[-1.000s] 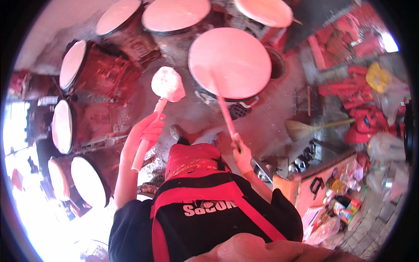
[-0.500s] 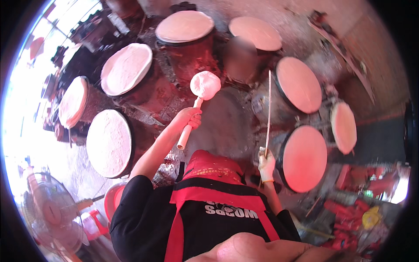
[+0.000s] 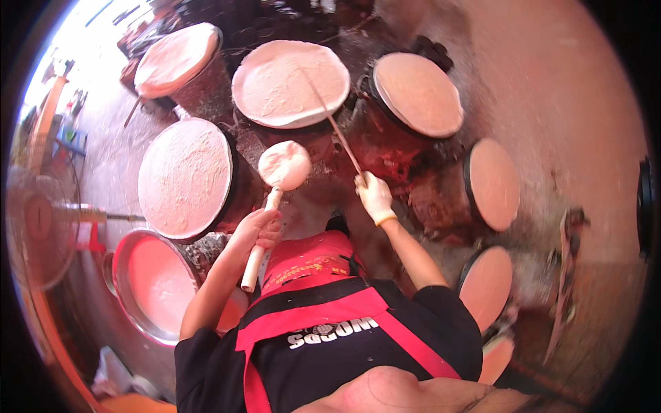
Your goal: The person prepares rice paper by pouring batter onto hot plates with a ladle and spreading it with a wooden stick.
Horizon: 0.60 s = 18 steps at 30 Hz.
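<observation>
Head view, looking down: the person stands inside a ring of round cloth-topped steamers, each covered by a thin pale sheet. The left hand (image 3: 256, 233) is closed around the wooden handle of a padded spreader (image 3: 284, 166), whose rounded white head hangs in the air at the centre of the ring, just right of the large near-left steamer (image 3: 184, 177) and clear of every surface. The right hand (image 3: 374, 196), in a pale glove, is closed on the near end of a thin stick (image 3: 330, 121); the stick slants away to the far left and its tip lies over the sheet on the far centre steamer (image 3: 290, 82). Whether the tip touches the sheet or only hovers above it cannot be told. Further steamers stand far right (image 3: 417, 93) and at the right (image 3: 492, 183), well apart from both tools. A wide metal basin (image 3: 146, 286) of pale batter lies at the near left, beside the left elbow, and a fan (image 3: 38, 220) stands at the left rim. Judged from this posture, the step goes best if the stick stays low and nearly flat, so that it slides under the sheet's edge rather than piercing it, while the spreader is held high enough not to drip on cooked sheets.
</observation>
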{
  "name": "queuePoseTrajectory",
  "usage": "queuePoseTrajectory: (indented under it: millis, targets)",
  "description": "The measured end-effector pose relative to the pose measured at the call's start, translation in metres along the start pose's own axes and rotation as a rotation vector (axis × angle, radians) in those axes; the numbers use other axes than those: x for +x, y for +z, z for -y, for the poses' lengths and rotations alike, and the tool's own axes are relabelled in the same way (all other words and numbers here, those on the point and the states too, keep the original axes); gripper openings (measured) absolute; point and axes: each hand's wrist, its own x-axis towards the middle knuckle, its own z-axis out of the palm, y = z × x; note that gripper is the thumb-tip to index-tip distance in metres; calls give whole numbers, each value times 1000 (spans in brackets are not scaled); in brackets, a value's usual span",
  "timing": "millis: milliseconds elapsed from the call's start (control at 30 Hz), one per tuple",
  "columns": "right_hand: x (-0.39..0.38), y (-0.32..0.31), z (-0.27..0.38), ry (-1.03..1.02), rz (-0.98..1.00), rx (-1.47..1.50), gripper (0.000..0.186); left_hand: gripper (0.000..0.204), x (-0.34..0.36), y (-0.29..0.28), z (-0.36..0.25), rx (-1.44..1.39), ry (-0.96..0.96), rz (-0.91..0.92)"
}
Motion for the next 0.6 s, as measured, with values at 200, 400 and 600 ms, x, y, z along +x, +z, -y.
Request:
queuePoseTrajectory:
  millis: [200,400,600]
  targets:
    - [170,27,66,-647,-2,-161,25,20,6,-5,-7,-655,90,-3]
    - [242,48,72,-973,259,-224,20,11,-3,69,20,162,595,-717]
    - [333,-3,186,-1063,368,-436,15,20,-7,63,-3,-851,348,-15]
